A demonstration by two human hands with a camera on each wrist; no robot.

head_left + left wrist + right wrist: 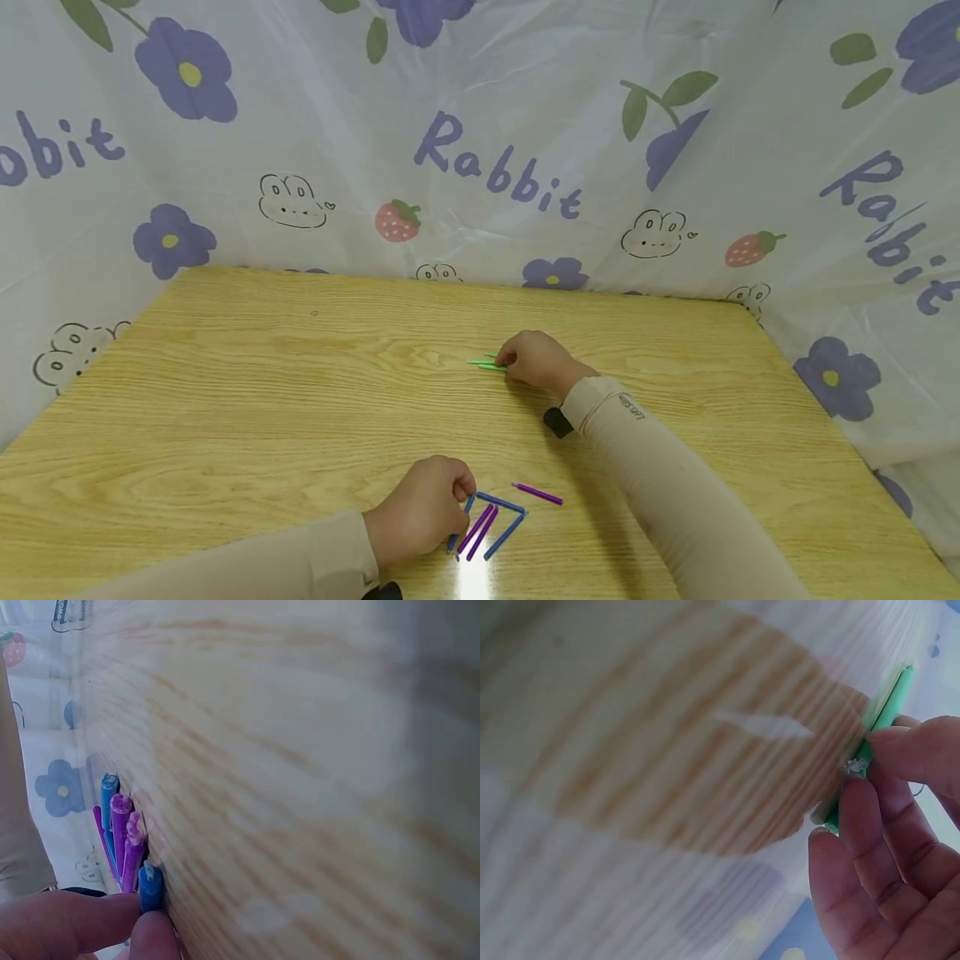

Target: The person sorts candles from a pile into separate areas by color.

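My left hand (418,512) pinches a thin blue stick (151,889) between thumb and finger, low on the wooden table. Beside it lie two purple sticks (482,533), side by side and slanted. Another blue stick (501,502) runs across above them, and a further blue stick (504,537) slants down on their right. Farther back, my right hand (536,360) pinches a green stick (889,709) at the tabletop. More green sticks (487,364) poke out left of its fingertips; the fingers hide their other ends.
A single purple stick (537,493) lies apart, right of the blue and purple group. The wooden table (300,400) ends at a white curtain (480,225) printed with flowers, rabbits and strawberries. My right forearm (667,475) reaches across the table's right half.
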